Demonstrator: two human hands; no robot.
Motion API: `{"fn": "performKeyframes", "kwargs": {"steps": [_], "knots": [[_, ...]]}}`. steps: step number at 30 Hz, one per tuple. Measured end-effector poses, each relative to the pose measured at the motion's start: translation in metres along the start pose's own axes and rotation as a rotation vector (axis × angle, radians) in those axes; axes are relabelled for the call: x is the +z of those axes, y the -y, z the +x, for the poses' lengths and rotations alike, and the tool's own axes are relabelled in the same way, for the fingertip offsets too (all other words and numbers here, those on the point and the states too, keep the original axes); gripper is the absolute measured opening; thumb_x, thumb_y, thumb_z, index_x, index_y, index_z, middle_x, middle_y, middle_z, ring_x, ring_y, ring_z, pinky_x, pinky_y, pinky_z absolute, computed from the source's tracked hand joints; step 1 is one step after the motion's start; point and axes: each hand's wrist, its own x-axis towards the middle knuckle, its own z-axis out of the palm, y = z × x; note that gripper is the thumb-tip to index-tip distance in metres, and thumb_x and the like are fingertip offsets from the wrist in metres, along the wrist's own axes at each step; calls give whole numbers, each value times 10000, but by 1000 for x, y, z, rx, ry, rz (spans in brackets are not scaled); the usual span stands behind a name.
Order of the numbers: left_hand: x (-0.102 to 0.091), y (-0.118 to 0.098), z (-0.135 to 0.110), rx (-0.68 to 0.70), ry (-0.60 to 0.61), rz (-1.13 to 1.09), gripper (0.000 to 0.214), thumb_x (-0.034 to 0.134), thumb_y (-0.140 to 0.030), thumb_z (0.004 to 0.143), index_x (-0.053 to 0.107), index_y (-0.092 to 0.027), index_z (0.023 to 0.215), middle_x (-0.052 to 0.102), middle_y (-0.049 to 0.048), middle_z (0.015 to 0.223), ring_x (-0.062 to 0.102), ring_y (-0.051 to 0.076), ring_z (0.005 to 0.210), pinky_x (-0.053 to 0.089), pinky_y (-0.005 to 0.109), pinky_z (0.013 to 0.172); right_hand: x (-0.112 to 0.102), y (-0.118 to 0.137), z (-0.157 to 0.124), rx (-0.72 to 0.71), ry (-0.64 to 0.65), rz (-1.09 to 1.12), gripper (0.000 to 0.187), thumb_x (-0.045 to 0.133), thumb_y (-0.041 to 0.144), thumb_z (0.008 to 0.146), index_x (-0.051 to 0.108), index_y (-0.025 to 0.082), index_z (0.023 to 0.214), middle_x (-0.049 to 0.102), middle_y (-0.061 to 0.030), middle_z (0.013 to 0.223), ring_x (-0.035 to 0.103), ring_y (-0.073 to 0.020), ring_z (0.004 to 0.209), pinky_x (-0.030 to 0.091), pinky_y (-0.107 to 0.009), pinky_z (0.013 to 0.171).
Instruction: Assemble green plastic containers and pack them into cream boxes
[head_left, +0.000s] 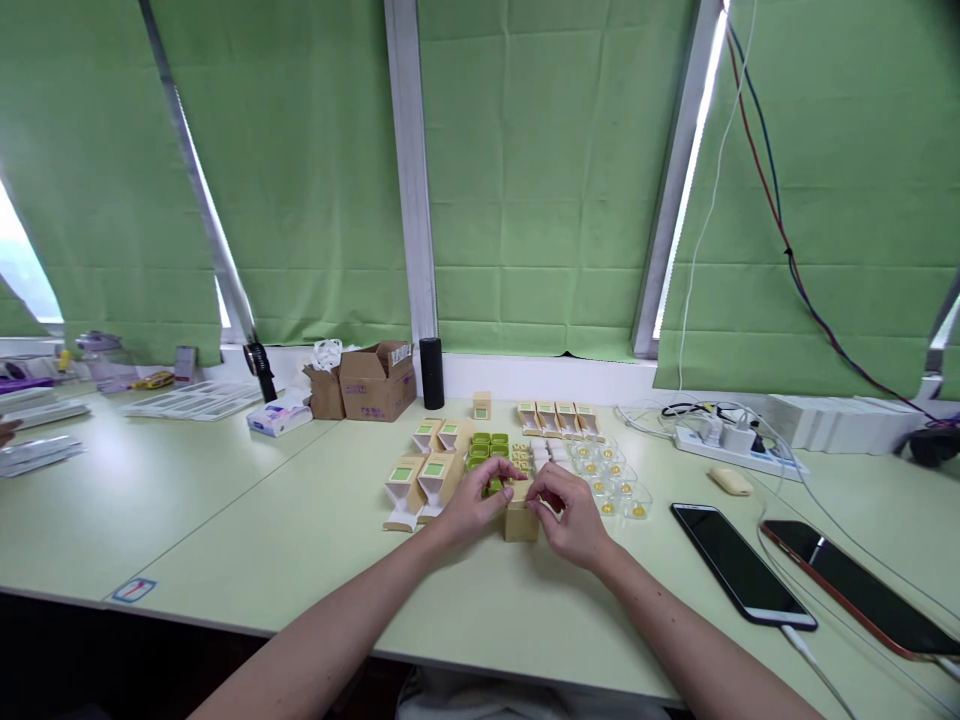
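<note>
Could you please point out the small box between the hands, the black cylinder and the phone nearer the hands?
Small box point(521, 523): head view, on its front face.
Black cylinder point(431, 374): head view, middle of its side.
Phone point(741, 562): head view, on its dark screen.

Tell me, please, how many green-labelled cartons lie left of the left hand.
4: front-left carton, front-right carton, back-left carton and back-right carton, in two pairs; any hidden behind them I cannot see.
</note>
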Motion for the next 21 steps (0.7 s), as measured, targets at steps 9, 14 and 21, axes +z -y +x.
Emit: {"fn": "performKeyframes", "kwargs": {"steps": [9,14,21], "knots": [[-1,4,-1,3,17,16,282,678,-367,886,637,-176,1090,662,103,1126,598,274,1107,460,394,991,0,-3,-1,10,19,6,128,594,92,755,587,216,722,509,18,679,461,-142,599,324,-280,570],[0,6,-1,14,31,42,266,673,-311,873,638,-175,1098,661,107,1142,603,279,1136,459,405,1017,1,-5,0,46,56,28,130,598,92,726,576,211,679,525,18,651,460,-140,591,314,-274,565],[-1,5,-2,18,35,47,306,665,-304,878,644,-185,1159,666,115,1199,591,290,1181,447,422,1052,-13,-4,7,79,181,40,137,610,96,753,628,222,805,502,20,708,468,-152,636,347,-271,593]]}}
